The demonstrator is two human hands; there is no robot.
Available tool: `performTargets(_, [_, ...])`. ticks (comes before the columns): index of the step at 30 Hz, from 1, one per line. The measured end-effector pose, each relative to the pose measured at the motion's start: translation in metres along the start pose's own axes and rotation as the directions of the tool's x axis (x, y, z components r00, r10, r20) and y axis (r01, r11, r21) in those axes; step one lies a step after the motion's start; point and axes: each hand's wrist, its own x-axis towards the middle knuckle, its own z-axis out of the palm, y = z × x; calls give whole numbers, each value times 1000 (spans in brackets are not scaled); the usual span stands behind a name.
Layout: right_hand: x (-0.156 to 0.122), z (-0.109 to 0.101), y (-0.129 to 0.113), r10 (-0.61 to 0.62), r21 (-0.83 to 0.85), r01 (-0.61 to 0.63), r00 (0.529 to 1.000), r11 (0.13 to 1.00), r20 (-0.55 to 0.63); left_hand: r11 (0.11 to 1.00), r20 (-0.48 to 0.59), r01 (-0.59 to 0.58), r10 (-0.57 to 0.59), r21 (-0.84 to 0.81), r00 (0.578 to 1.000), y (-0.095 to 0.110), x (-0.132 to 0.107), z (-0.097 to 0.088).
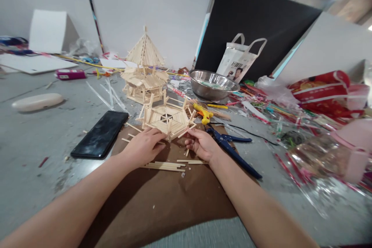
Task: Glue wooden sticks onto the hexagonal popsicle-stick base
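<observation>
A hexagonal frame of thin wooden sticks [180, 118], with short posts round its rim, sits on a brown sheet [180, 205]. My left hand [143, 145] is at its near left side, fingers bent against the edge; their tips are partly hidden. Between the thumb and fingers of my right hand [202, 145] is a wooden stick [186, 131], held against the near right corner. Loose sticks [165, 167] lie on the sheet just in front of both hands. Behind the frame stands a tiered stick pavilion [145, 50] with a pointed roof.
A black phone [100, 135] lies left of the sheet. To the right are a yellow glue gun [204, 114] and blue-handled cutters [235, 155]. Farther back stand a metal bowl [213, 90] and white bag [238, 60]. A pink-lidded bottle [328, 151] lies amid plastic scraps.
</observation>
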Motion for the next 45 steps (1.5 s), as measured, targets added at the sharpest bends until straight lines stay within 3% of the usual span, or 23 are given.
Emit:
performTargets(9, [-6, -14, -8, 39, -98, -38, 999, 994, 12, 995, 4, 85, -85, 58, 996, -5, 0, -3])
performTargets(13, [-11, -24, -17, -62, -160, 65, 998, 985, 18, 992, 31, 71, -75, 105, 997, 9, -2, -11])
performTargets(16, [-14, -27, -21, -145, -289, 158, 987, 944, 67, 993, 90, -83, 76, 84, 993, 29, -6, -16])
performTargets(20, [-17, -25, -21, -117, -469, 170, 983, 867, 141, 956, 153, -290, 279, 54, 948, 56, -12, -17])
performTargets(26, [-20, -25, -21, -83, -602, 138, 989, 787, 118, 904, 222, -414, 427, -105, 876, 68, -17, -19])
performTargets(28, [-19, -24, -20, -92, -610, 143, 989, 780, 115, 924, 236, -363, 381, -118, 894, 57, -16, -25])
performTargets(29, [-19, -24, -19, -104, -614, 154, 988, 774, 116, 949, 228, -298, 313, -99, 922, 48, -15, -30])
performTargets(31, [-19, -22, -17, -142, -622, 192, 981, 759, 129, 998, 200, -53, 44, 39, 979, 23, -12, -41])
performTargets(32, [-19, -21, -16, -167, -630, 215, 977, 747, 135, 987, 154, 115, -132, 115, 979, 9, -12, -46])
performTargets(34, [-18, -19, -13, -220, -655, 262, 964, 709, 147, 894, 50, 377, -399, 241, 915, -19, -12, -54])
performTargets(36, [-19, -16, -9, -275, -703, 323, 943, 634, 185, 840, -7, 465, -482, 279, 876, -41, -13, -58])
performTargets(40, [-23, -11, -3, -366, -816, 474, 862, 331, 352, 855, -14, 436, -451, 280, 893, -55, -15, -51])
performTargets(43, [-27, -8, 0, -368, -850, 520, 809, 87, 458, 907, 16, 335, -350, 257, 936, -47, -11, -43])
performTargets(45, [-29, -6, 1, -361, -846, 533, 786, -16, 502, 958, 75, 184, -204, 219, 976, -38, -8, -37])
